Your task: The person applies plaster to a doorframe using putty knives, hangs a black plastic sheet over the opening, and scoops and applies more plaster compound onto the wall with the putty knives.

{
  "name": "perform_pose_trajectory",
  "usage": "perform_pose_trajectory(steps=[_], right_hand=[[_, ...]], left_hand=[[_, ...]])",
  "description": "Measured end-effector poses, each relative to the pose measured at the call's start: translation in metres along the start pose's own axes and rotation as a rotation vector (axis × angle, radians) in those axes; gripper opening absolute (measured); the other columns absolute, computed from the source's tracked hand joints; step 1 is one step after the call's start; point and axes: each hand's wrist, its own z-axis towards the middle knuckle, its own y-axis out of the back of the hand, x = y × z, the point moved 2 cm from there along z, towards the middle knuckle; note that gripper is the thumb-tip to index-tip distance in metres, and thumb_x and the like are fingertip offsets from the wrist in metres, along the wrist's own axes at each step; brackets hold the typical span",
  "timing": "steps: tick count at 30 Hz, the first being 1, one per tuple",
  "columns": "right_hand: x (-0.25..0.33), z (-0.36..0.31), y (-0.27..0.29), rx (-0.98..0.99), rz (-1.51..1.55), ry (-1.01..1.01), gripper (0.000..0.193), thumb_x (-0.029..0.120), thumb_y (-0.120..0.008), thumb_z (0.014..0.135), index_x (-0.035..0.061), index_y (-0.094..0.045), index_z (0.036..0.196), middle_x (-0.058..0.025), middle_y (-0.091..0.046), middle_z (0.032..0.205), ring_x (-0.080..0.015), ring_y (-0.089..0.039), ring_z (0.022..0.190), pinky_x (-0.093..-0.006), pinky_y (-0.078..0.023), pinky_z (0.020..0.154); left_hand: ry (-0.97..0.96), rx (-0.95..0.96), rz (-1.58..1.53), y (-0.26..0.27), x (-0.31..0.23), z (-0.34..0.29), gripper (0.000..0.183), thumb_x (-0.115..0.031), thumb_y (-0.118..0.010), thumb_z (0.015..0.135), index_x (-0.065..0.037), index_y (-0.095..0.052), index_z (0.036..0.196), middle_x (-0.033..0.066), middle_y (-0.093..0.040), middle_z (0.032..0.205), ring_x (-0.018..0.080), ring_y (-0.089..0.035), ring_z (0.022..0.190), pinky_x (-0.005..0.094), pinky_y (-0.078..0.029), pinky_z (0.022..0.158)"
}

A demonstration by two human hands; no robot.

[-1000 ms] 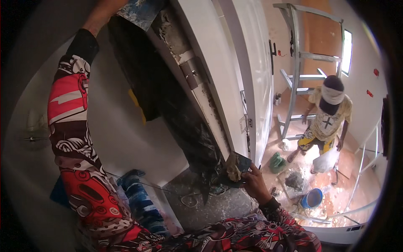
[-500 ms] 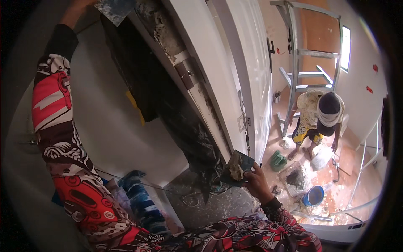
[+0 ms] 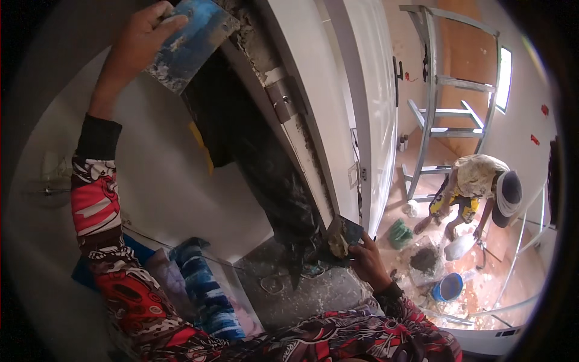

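Note:
Raised at the upper left, my left hand point(image 3: 134, 54) is closed on the edge of a flat rectangular scraper point(image 3: 196, 42), bluish grey and smeared with mortar along its lower edge. The scraper is beside a rough, mortar-covered strip point(image 3: 256, 45) along the door frame point(image 3: 313, 102). Lower down, near the frame's bottom end, my right hand point(image 3: 369, 264) grips a smaller dark flat plate point(image 3: 353, 232). A lump of beige mortar point(image 3: 338, 246) sits on that plate. A metal strike plate point(image 3: 283, 99) is set in the frame between my hands.
Black plastic sheeting point(image 3: 265, 181) hangs beside the frame. A white door point(image 3: 368, 114) stands to its right. Beyond it, a co-worker point(image 3: 479, 181) bends over a white bag point(image 3: 461, 246) near a blue bucket point(image 3: 448, 287), a grey mortar heap point(image 3: 425, 259) and a metal ladder-like stand point(image 3: 431, 102).
My left hand and its scraper have come down and right, further into view. My right hand has barely moved. The co-worker has bent lower and shifted right.

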Motion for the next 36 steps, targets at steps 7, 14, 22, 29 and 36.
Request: perform_pose_trajectory(steps=[7,14,22,29,36], right_hand=[[-0.002,0.002,-0.004,-0.011,0.091,-0.084,0.052,-0.004,-0.044,0.089,0.0051,-0.037,0.14,-0.0165,-0.06,0.124,-0.0279,-0.065,0.106,-0.04,-0.06,0.082],[-0.006,0.003,0.0,-0.035,0.108,-0.082,0.049,-0.003,-0.046,0.09,0.0053,-0.038,0.138,-0.018,-0.06,0.125,-0.0302,-0.066,0.107,-0.0428,-0.062,0.081],[0.001,0.002,-0.005,-0.031,0.097,-0.075,0.048,-0.002,-0.045,0.09,0.0052,-0.038,0.137,-0.0165,-0.06,0.125,-0.0291,-0.066,0.105,-0.0408,-0.062,0.08],[0.0,-0.003,-0.003,0.01,0.014,-0.039,0.048,-0.004,-0.044,0.089,0.0044,-0.039,0.136,-0.0135,-0.063,0.118,-0.0228,-0.066,0.103,-0.0321,-0.059,0.077],[-0.002,-0.002,-0.002,-0.071,0.123,-0.074,0.05,-0.005,-0.044,0.089,0.0036,-0.038,0.138,-0.0126,-0.062,0.117,-0.0219,-0.066,0.101,-0.0318,-0.059,0.077]], left_hand=[[-0.103,0.041,-0.152,-0.027,-0.026,-0.014,0.024,-0.025,-0.06,0.098,-0.004,-0.057,0.09,0.0006,-0.051,0.073,0.0059,-0.046,0.071,0.0269,-0.043,0.067],[-0.186,0.033,-0.011,-0.052,-0.025,-0.005,0.027,-0.023,-0.062,0.096,0.001,-0.053,0.088,0.0081,-0.05,0.07,0.0107,-0.042,0.064,0.0309,-0.04,0.059],[-0.182,0.063,0.044,-0.069,-0.027,0.0,0.027,-0.024,-0.064,0.095,0.002,-0.058,0.088,0.0143,-0.057,0.07,0.0164,-0.047,0.058,0.0337,-0.042,0.057],[-0.418,-0.242,0.332,-0.051,-0.001,0.028,0.032,-0.03,-0.065,0.093,0.002,-0.06,0.092,0.017,-0.061,0.078,0.023,-0.055,0.063,0.0349,-0.046,0.064],[-0.221,-0.161,0.344,-0.026,-0.02,0.049,0.035,-0.023,-0.073,0.079,0.004,-0.054,0.07,0.0215,-0.058,0.067,0.0311,-0.057,0.06,0.0434,-0.044,0.058]])
